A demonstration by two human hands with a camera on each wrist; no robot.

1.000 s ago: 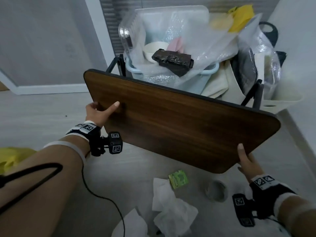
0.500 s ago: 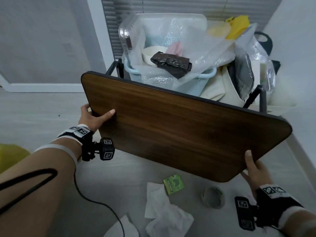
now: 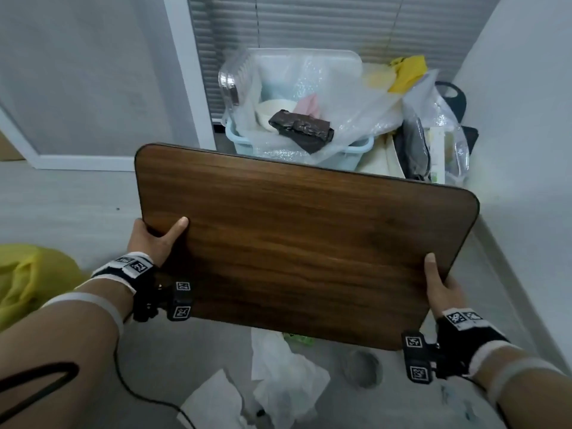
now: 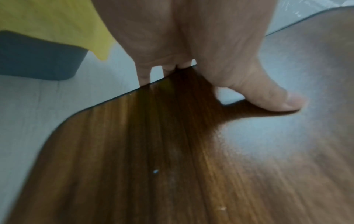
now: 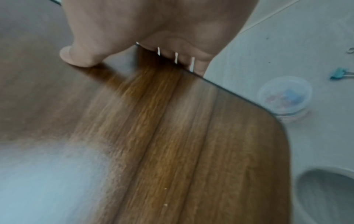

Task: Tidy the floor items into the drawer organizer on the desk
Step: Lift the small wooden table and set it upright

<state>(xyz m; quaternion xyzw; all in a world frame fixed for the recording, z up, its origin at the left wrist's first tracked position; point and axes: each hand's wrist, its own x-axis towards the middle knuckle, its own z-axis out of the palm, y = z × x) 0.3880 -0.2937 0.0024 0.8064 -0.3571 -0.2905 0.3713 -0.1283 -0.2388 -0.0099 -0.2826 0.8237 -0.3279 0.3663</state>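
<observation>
Both bare forearms reach forward, each wrist wrapped in a black strap with a small camera. The left hand (image 3: pixel 154 243) grips the left edge of the wooden table top (image 3: pixel 303 243): its thumb lies flat on the upper face, and the fingers (image 4: pixel 143 75) curl under the edge. The right hand (image 3: pixel 441 289) grips the table top's lower right edge the same way, thumb on top, fingers (image 5: pixel 199 66) beneath.

Tilted brown wooden desk top (image 3: pixel 303 243); crumpled tissues (image 3: pixel 288 373) on floor

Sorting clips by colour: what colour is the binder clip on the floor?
Light blue binder clip, seen best from the right wrist.
</observation>
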